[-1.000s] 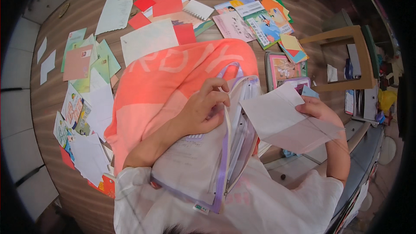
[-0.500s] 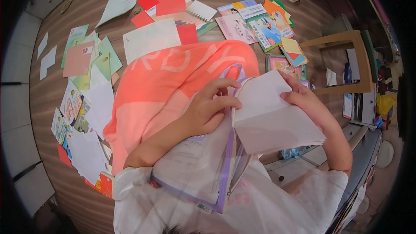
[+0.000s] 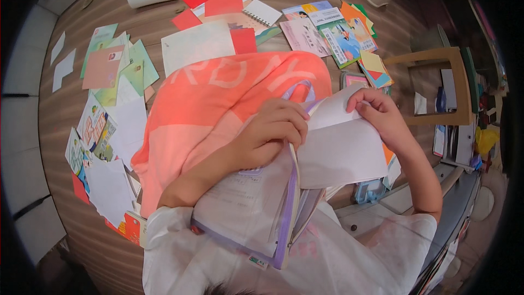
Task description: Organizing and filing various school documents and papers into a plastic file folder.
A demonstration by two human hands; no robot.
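Note:
A clear mesh zip pouch [image 3: 234,213] with purple edging lies slanted on my lap, its mouth gaping on the right side with papers inside. My left hand [image 3: 275,131] has its fingers curled over the pouch's upper rim, beside a purple strap loop [image 3: 304,88]. In my right hand [image 3: 382,116], pinched between thumb and fingers at the top corner, is a white folded sheet of paper [image 3: 344,155]. The sheet leans against the pouch opening; whether its left edge is inside cannot be made out. A coral-pink blanket [image 3: 191,131] covers my legs.
Papers and cards [image 3: 103,68] lie spread on the brown striped surface at left, with white sheets [image 3: 109,191] nearer me. Ahead are red cards [image 3: 222,1], a spiral notebook [image 3: 262,12] and booklets [image 3: 338,38]. A brown frame [image 3: 463,84] stands at right; a blue clear case [image 3: 368,191] sits below my right forearm.
My right hand has shifted its hold, its fingers now over the top of the white paper. The paper has swung left and down against the pouch. My left hand stays on the rim.

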